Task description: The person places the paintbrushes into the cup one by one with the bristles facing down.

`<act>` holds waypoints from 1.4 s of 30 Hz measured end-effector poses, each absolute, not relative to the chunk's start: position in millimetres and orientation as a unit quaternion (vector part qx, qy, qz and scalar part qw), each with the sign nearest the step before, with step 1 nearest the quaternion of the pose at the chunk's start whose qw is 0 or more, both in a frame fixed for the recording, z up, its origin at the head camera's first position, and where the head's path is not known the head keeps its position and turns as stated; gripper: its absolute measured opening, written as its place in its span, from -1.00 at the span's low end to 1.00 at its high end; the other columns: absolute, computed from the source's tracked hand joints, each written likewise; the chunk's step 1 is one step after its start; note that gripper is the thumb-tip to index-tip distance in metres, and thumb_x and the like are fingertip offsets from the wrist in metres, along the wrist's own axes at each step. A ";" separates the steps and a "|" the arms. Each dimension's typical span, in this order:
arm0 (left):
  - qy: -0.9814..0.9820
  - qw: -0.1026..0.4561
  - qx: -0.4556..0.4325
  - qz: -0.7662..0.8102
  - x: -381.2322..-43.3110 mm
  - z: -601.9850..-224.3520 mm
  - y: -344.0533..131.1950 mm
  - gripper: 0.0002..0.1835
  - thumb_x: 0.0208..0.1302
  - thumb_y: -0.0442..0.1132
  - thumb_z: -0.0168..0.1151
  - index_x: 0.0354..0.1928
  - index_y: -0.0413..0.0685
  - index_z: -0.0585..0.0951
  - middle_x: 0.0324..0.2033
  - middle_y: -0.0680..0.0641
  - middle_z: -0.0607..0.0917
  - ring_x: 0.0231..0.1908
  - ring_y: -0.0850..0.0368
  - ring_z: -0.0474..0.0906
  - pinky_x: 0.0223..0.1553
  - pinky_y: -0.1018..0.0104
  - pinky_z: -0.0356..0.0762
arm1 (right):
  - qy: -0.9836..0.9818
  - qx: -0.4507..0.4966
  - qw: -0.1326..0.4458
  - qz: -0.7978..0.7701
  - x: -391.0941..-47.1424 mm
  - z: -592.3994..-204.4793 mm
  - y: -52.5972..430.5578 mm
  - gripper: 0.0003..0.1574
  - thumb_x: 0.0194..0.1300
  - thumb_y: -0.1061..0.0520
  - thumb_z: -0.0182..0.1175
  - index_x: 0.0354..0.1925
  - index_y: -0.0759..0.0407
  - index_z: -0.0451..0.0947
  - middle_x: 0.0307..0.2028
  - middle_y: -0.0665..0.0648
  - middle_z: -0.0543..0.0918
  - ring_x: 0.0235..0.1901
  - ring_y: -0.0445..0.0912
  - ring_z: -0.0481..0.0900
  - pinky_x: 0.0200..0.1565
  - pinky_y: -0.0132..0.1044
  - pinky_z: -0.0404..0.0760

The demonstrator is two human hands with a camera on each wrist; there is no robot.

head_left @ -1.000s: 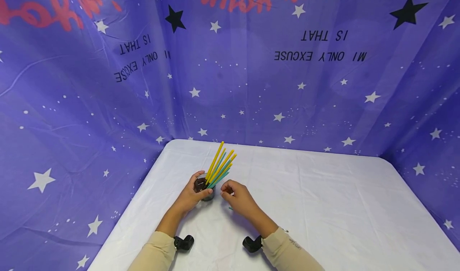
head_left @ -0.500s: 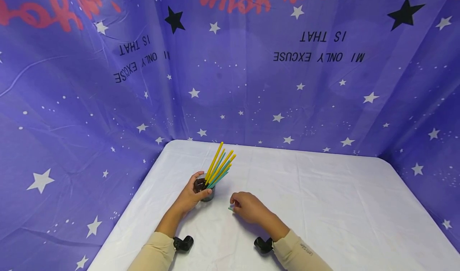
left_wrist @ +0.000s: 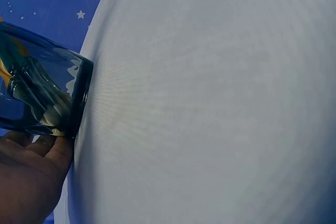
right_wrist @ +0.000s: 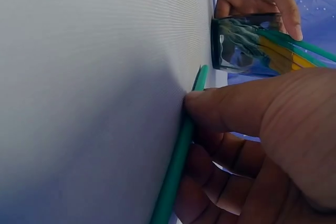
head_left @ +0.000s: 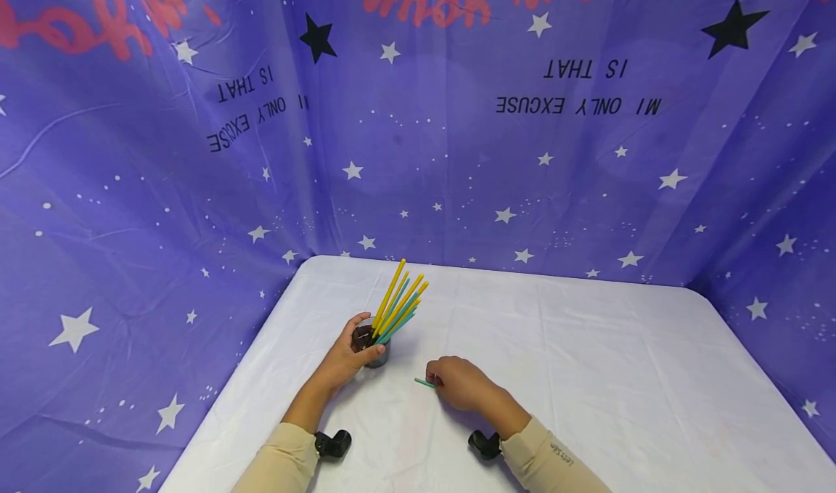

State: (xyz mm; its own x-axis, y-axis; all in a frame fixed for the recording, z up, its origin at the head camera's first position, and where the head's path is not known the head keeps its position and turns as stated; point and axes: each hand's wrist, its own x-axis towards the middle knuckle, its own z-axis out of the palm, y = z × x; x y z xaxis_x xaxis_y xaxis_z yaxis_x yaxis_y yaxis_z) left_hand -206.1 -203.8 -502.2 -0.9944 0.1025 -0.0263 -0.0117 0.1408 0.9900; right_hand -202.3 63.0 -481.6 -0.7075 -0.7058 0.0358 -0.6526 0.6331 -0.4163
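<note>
On the white table stands a dark, see-through drinking glass (head_left: 377,356) holding several slim yellow and teal sticks (head_left: 397,300) that lean up to the right. My left hand (head_left: 345,359) grips the glass, thumb on the near side and fingers round the far side. Inside the glass, the sticks' lower ends look dark with pale tips in the left wrist view. To the right of the glass, my right hand (head_left: 462,383) pinches a teal stick (right_wrist: 176,166) at the table surface. Its thumb crosses the stick, with the other fingers curled beside it; one rounded stick end pokes out past the thumb.
The table wears a white cloth (head_left: 588,362) with faint creases. A purple curtain (head_left: 444,144) printed with stars and lettering hangs behind it and at both sides. Small black devices (head_left: 333,443) are worn at both wrists.
My right hand has moved from beside the glass to the right and nearer the table's front, down onto the teal stick. The left hand keeps its grip on the glass.
</note>
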 end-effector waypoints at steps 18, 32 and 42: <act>0.752 0.045 0.031 0.657 -207.0 -502.8 -204.9 -0.11 0.26 -0.26 0.39 0.52 0.00 0.10 0.31 -0.25 0.40 0.23 -0.11 0.42 0.13 0.14 0.44 | 0.892 -0.400 0.034 -0.210 -201.3 -459.6 62.1 -0.78 0.24 0.41 0.16 -0.27 0.12 0.58 -0.44 -0.11 0.52 -0.41 -0.21 0.46 -0.25 -0.27 0.50; 0.760 0.031 0.033 0.649 -206.1 -503.8 -203.2 -0.11 0.25 -0.27 0.39 0.52 -0.04 0.11 0.28 -0.27 0.42 0.19 -0.13 0.45 0.10 0.12 0.46 | 0.848 -0.412 0.015 -0.333 -200.6 -416.0 66.8 -0.82 0.31 0.36 0.21 -0.20 0.10 0.52 -0.40 -0.13 0.51 -0.36 -0.24 0.47 -0.28 -0.31 0.49; 0.760 0.040 0.022 0.648 -206.7 -501.9 -202.5 -0.10 0.23 -0.22 0.43 0.51 0.04 0.13 0.32 -0.24 0.40 0.22 -0.12 0.43 0.14 0.06 0.43 | 0.761 -0.331 -0.058 -0.555 -200.9 -401.6 60.2 -0.79 0.28 0.40 0.17 -0.22 0.13 0.46 -0.34 0.01 0.60 -0.29 -0.10 0.63 -0.27 -0.24 0.66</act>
State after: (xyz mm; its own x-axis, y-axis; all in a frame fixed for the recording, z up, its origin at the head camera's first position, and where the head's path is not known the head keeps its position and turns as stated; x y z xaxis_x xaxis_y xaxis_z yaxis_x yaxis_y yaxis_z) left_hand -206.7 -202.5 -501.9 -0.9958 0.0858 -0.0324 -0.0185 0.1585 0.9872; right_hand -200.9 60.2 -401.6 -0.7742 -0.4399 0.4551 -0.5680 0.1657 -0.8061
